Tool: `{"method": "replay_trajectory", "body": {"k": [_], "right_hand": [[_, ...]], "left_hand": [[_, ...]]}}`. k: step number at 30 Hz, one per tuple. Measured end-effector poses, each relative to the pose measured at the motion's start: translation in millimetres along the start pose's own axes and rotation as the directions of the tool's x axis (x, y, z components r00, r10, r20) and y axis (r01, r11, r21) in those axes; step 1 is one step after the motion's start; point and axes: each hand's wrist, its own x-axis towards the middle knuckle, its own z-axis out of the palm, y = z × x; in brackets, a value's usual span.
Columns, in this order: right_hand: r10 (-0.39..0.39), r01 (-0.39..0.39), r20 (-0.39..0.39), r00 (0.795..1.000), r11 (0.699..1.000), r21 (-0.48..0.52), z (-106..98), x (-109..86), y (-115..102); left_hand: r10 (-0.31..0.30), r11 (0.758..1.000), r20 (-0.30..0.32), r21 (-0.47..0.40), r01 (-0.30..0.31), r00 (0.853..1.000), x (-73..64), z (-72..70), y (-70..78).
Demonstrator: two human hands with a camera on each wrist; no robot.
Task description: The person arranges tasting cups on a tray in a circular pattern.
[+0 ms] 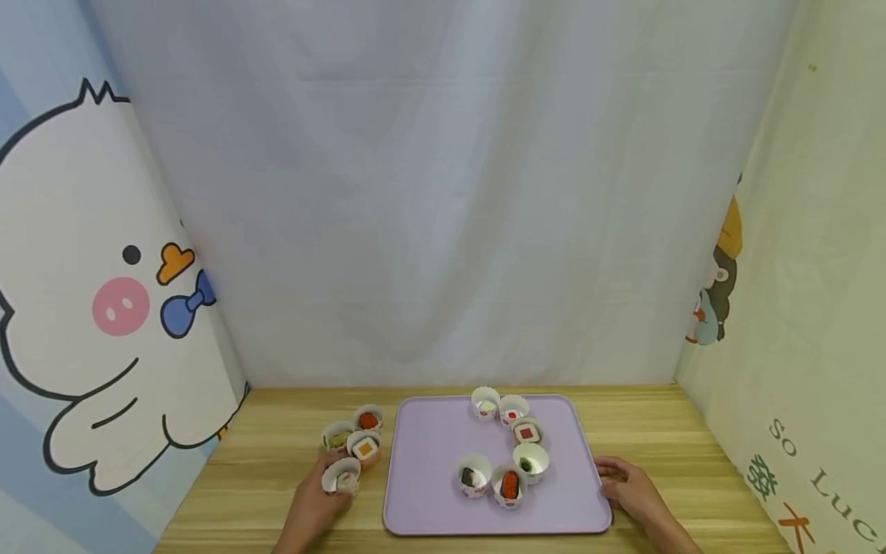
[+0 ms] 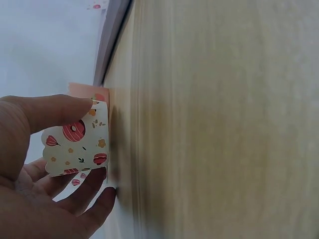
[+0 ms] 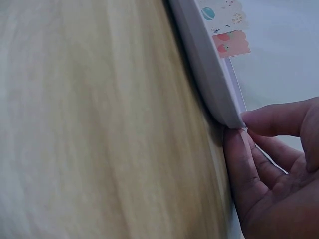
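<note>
Left grip (image 1: 314, 500) closed round a small cup (image 1: 333, 472), lower left of head view, beside three other cups (image 1: 371, 462) on the tabletop (image 1: 242, 492); right grip (image 1: 630, 488) at purple tray (image 1: 429, 454), lower right. Left wrist: cup clasped at its sides; lifted or resting, can't tell. Right wrist: tray rim (image 3: 212, 79) pinched. Step looks like handling this cup, tray steadied; next likely calls for keeping it level.

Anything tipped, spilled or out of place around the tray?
Nothing stands out: the six cups on the tray and the four to its left look upright, and no spill shows. The left hand grips one cup; the right hand pinches the tray's edge.
</note>
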Motion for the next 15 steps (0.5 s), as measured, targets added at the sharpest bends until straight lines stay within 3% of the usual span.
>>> {"method": "replay_trajectory", "body": {"k": [7, 12, 15], "right_hand": [[0.004, -0.004, -0.001, 1.0, 1.0, 0.001, 0.5, 0.0, -0.3], [0.008, -0.008, -0.001, 1.0, 1.0, -0.001, 0.3, 0.8, 1.0], [0.009, -0.009, 0.001, 1.0, 1.0, -0.006, 0.3, 1.6, 2.0]], "left_hand": [[-0.071, 0.997, -0.018, 0.023, 0.072, 0.997, -6.5, -11.2, 5.2], [-0.14, 0.99, 0.016, -0.029, 0.14, 0.99, -7.5, -20.5, 14.2], [-0.143, 0.988, 0.031, -0.056, 0.144, 0.989, -8.0, -25.3, 19.7]]}}
